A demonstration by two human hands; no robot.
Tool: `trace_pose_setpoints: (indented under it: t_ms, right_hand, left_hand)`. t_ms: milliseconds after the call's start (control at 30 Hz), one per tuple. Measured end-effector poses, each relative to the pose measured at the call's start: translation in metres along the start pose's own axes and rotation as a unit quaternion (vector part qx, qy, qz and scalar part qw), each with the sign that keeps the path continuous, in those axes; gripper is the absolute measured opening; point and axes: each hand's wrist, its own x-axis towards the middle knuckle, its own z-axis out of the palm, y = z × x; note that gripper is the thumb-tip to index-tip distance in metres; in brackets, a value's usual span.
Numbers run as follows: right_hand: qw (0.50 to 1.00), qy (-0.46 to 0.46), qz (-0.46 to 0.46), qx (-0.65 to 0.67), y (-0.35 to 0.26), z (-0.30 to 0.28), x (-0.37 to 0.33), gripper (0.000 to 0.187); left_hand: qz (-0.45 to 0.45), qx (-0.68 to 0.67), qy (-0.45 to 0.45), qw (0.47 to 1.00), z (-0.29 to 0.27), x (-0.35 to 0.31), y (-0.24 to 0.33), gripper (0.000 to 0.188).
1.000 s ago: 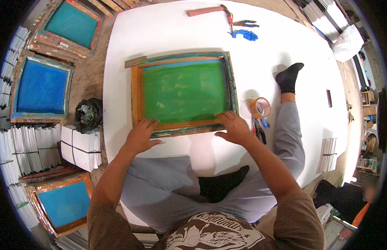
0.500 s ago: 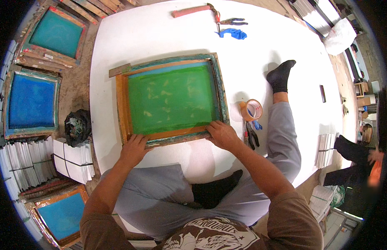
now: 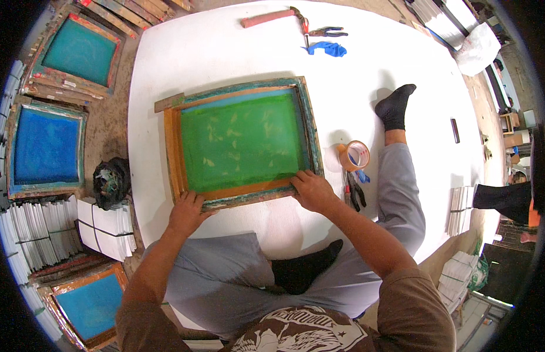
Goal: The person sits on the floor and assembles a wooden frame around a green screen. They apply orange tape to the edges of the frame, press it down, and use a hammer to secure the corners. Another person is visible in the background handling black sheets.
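Observation:
A wooden screen-printing frame with green mesh lies in front of me on a white surface. Its rails are stained with teal paint, and a short wooden piece sticks out at the far left corner. My left hand grips the near rail at the left corner, fingers curled over the wood. At the near right corner my right hand holds the same rail, fingertips on top. Right of the frame stands a roll of brown tape, with pliers beside it.
A hammer, more pliers and a blue cloth lie at the far edge. Other screens, one blue, line the left, near a black bag and strapped paper stacks. My outstretched leg is at right.
Both hands keep their hold on the screen frame, which stays in place. At the far right, a person in dark clothing has shifted position. The view has moved very slightly.

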Motion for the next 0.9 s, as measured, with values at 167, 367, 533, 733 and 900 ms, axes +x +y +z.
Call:
trace_pose_setpoints:
  t_ms: [167, 367, 533, 733, 900]
  right_hand:
    - [0.994, -0.087, 0.059, -0.012, -0.015, -0.016, 0.012, 0.038]
    - [0.999, -0.048, 0.023, -0.002, -0.044, 0.006, 0.029, 0.043]
    - [0.996, -0.083, 0.024, 0.016, -0.099, 0.018, 0.063, 0.052]
    - [0.989, -0.115, 0.003, 0.087, -0.166, 0.044, 0.11, 0.052]
    - [0.982, -0.103, -0.038, 0.154, -0.164, 0.04, 0.123, 0.055]
  left_hand:
    - [-0.017, 0.021, -0.025, 0.999, -0.014, 0.005, 0.011, 0.065]
    - [0.002, 0.032, -0.055, 0.998, -0.017, 0.01, 0.013, 0.061]
    - [0.023, 0.058, -0.033, 0.998, -0.018, 0.009, 0.013, 0.055]
    - [0.037, 0.072, -0.021, 0.996, 0.002, 0.009, 0.001, 0.047]
    - [0.007, 0.043, -0.031, 0.999, -0.012, 0.013, 0.007, 0.049]
